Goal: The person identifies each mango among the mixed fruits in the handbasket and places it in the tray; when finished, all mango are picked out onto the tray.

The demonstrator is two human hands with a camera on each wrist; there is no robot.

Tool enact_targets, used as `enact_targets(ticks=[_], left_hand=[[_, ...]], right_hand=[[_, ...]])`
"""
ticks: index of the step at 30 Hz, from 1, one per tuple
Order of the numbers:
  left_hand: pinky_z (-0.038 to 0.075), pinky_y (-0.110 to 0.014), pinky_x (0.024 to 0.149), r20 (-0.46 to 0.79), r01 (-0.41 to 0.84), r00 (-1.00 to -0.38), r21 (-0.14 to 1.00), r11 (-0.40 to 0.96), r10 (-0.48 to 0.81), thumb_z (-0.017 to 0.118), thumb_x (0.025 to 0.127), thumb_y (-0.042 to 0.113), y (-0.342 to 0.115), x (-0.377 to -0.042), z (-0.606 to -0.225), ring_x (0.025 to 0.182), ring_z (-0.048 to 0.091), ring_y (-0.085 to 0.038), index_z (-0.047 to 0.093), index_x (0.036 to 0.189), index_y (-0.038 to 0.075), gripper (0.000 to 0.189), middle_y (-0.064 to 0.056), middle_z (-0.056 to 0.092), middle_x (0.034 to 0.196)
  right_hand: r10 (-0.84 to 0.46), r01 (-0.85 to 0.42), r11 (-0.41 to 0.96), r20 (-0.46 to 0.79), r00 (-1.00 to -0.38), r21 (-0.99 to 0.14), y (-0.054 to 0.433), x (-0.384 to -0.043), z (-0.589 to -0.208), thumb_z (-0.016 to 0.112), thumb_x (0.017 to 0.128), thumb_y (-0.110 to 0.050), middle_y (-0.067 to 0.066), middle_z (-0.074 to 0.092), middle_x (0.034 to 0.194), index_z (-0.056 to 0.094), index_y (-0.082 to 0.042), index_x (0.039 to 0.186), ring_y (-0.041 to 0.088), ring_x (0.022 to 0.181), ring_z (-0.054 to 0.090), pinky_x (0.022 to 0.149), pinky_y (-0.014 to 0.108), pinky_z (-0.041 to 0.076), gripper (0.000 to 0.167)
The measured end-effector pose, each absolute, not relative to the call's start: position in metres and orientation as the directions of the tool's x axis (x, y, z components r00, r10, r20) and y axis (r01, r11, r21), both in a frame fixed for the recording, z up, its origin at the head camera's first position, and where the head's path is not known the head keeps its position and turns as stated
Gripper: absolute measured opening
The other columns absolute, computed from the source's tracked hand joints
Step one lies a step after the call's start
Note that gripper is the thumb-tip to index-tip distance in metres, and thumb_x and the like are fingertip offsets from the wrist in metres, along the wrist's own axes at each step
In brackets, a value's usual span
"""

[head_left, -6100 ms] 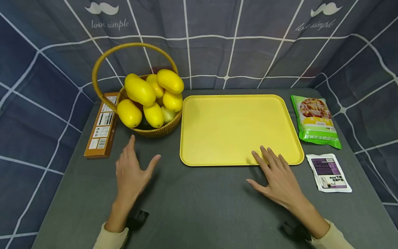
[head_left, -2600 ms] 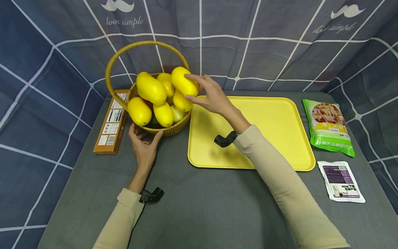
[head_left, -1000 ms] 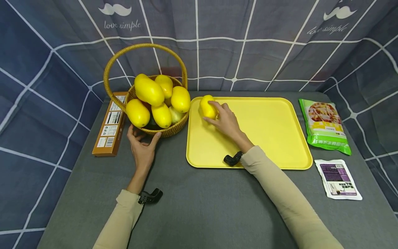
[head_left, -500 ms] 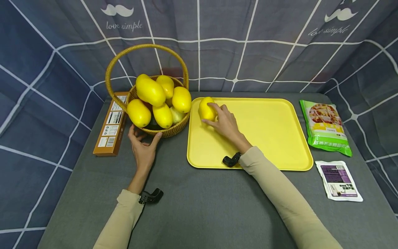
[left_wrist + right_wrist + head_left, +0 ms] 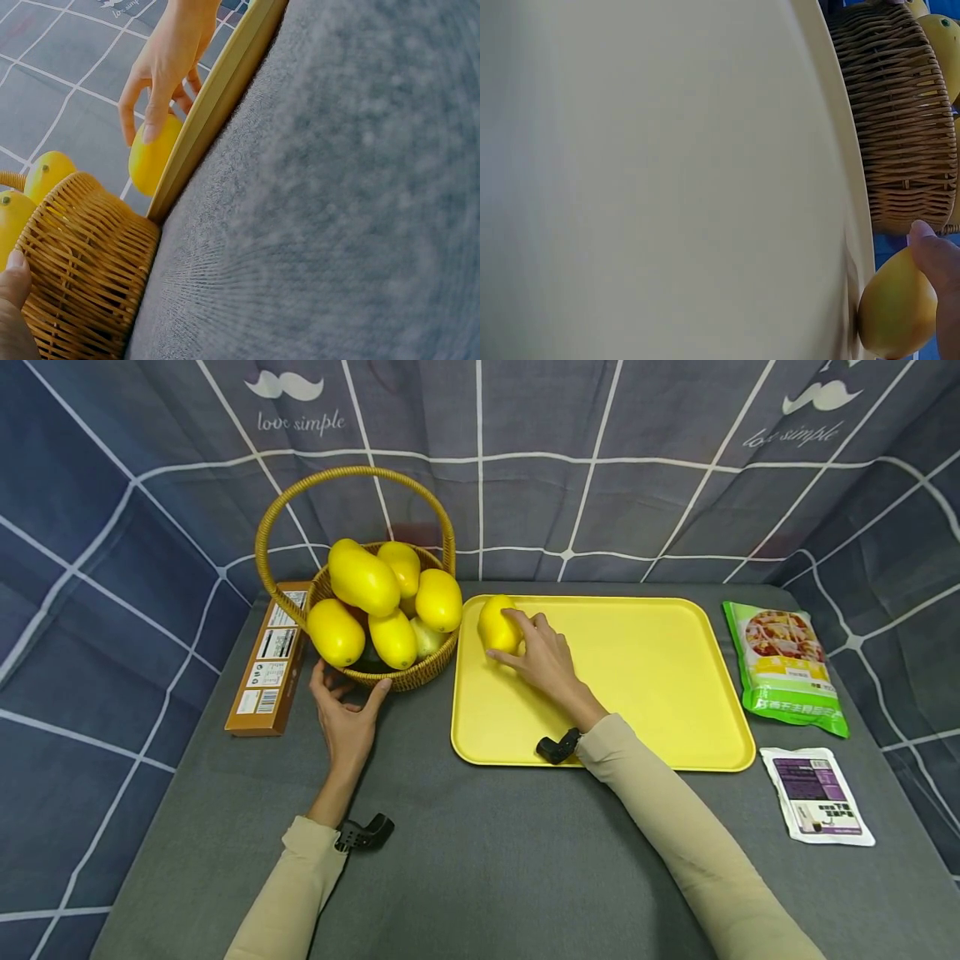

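Note:
A wicker basket (image 5: 416, 677) with a tall handle stands at the back left, heaped with several yellow mangoes (image 5: 363, 577). My left hand (image 5: 345, 727) holds the basket's near side; in the left wrist view its thumb (image 5: 15, 281) lies at the rim. Right of the basket, my right hand (image 5: 551, 662) pinches one mango (image 5: 497, 625) between thumb and fingers. That mango stands on end at the back left of the yellow tray (image 5: 615, 693), and in the right wrist view the thumb (image 5: 934, 259) presses its side.
An orange-brown box (image 5: 264, 681) lies left of the basket, partly behind it. Right of the tray lie a green food packet (image 5: 787, 664) and a white-and-purple pouch (image 5: 817, 796). A grey checked curtain (image 5: 525, 502) closes off the back and sides.
My left hand has moved onto the basket's near side. My right hand has taken a mango from the top right of the heap and lowered it onto the tray; little differs over the last half second.

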State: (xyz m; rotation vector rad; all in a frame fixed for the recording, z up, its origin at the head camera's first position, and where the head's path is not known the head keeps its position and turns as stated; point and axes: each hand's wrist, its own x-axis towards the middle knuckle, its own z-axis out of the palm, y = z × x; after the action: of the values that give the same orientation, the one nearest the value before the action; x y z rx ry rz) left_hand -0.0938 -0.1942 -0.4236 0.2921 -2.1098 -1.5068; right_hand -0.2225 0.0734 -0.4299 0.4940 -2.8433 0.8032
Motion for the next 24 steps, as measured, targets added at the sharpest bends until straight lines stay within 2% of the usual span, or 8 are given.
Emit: enact_targets(ticks=[14, 20, 24], left_hand=[[0.038, -0.045, 0.077, 0.287, 0.128, -0.84, 0.929, 0.346, -0.46, 0.076, 0.086, 0.015, -0.195, -0.093, -0.423, 0.119, 0.045, -0.047, 0.019, 0.153, 0.006, 0.089, -0.028, 0.036, 0.144], [0.038, -0.035, 0.076, 0.286, 0.123, -0.839, 0.928, 0.352, -0.462, 0.076, 0.086, 0.015, -0.195, -0.094, -0.424, 0.117, 0.047, -0.045, 0.019, 0.153, 0.006, 0.089, -0.025, 0.038, 0.143], [0.039, -0.024, 0.073, 0.296, 0.121, -0.836, 0.921, 0.371, -0.462, 0.076, 0.086, 0.017, -0.196, -0.094, -0.424, 0.116, 0.048, -0.043, 0.02, 0.153, 0.007, 0.088, -0.023, 0.04, 0.142]], right_hand=[[-0.282, -0.357, 0.807, 0.225, -0.933, -0.47, 0.075, -0.221, -0.429, 0.074, 0.079, -0.059, 0.011, 0.05, 0.096, 0.047, -0.024, 0.141, 0.024, 0.075, 0.048, 0.065, 0.038, 0.04, 0.077], [-0.28, -0.368, 0.815, 0.252, -0.926, -0.448, 0.075, -0.218, -0.419, 0.075, 0.077, -0.059, 0.012, 0.051, 0.103, 0.045, -0.025, 0.144, 0.026, 0.078, 0.049, 0.072, 0.042, 0.041, 0.08], [-0.314, -0.454, 0.762, 0.349, -0.883, -0.462, 0.071, -0.218, -0.403, 0.077, 0.077, -0.056, 0.013, 0.052, 0.108, 0.047, -0.026, 0.143, 0.027, 0.084, 0.051, 0.079, 0.043, 0.041, 0.08]])
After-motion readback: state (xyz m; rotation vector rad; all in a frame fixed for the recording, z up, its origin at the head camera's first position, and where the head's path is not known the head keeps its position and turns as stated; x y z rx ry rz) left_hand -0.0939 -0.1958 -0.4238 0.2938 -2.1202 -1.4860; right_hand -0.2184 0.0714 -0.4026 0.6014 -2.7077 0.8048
